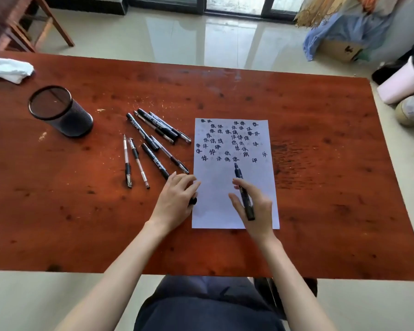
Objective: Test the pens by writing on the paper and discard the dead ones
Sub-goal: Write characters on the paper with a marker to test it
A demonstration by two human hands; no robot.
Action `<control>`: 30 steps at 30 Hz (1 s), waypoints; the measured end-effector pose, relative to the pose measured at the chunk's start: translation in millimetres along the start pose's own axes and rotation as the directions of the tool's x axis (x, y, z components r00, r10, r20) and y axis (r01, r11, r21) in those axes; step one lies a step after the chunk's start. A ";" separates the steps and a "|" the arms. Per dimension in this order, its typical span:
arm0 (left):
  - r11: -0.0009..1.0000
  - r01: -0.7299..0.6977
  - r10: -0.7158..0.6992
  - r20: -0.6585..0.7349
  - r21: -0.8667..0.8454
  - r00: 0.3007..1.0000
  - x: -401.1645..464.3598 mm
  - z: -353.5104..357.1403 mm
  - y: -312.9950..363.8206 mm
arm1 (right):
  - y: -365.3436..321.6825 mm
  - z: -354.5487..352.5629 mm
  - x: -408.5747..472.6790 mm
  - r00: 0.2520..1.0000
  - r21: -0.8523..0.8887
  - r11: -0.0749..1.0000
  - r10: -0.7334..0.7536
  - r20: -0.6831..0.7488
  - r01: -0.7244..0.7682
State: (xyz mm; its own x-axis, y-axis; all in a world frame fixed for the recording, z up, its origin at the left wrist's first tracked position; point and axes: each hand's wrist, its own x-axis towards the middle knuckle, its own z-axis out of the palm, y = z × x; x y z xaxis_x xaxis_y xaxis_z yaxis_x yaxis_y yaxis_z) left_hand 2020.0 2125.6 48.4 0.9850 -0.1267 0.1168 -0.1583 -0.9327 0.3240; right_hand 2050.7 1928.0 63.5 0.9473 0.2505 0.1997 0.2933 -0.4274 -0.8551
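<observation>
With the right hand [251, 201] grasping the uncapped marker [243, 191], its tip at the paper [261, 187] on the surface, and the left hand [177, 194] curled around a dark cap-like piece while weighting the sheet's edge, a slipping sheet could smear the test mark.

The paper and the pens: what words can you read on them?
"你": the paper has this one character handwritten many times over its upper half; some copies are smudged.
The marker in the right hand: print too blurred to read.
The pens on the table: white labels, too small to read.
The cardboard box: dark mark, unreadable.
</observation>
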 end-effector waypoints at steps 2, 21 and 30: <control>0.995 -0.066 0.068 -0.028 0.074 0.997 1.9 7.5 -7.3 | 3.5 21.2 3.5 0.997 -0.125 0.989 -0.081 -0.011 0.079; 0.984 -0.132 0.139 -0.052 0.119 0.989 -0.2 45.2 -27.4 | 37.9 46.1 28.4 0.999 0.064 0.998 0.009 -0.045 -0.006; 0.986 -0.121 0.127 -0.041 0.119 0.991 -1.2 45.5 -27.9 | 30.3 73.4 68.9 0.990 0.230 0.964 0.141 -0.008 -0.135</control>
State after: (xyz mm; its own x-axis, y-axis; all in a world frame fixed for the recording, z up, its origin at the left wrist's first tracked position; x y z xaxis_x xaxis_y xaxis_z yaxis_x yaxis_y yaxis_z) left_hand 2026.3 2136.4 -3.5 0.9534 -0.2297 0.1956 -0.2672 -0.9440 0.1935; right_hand 2115.4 1996.2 16.2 0.9803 0.1803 0.0811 0.1247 -0.2459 -0.9612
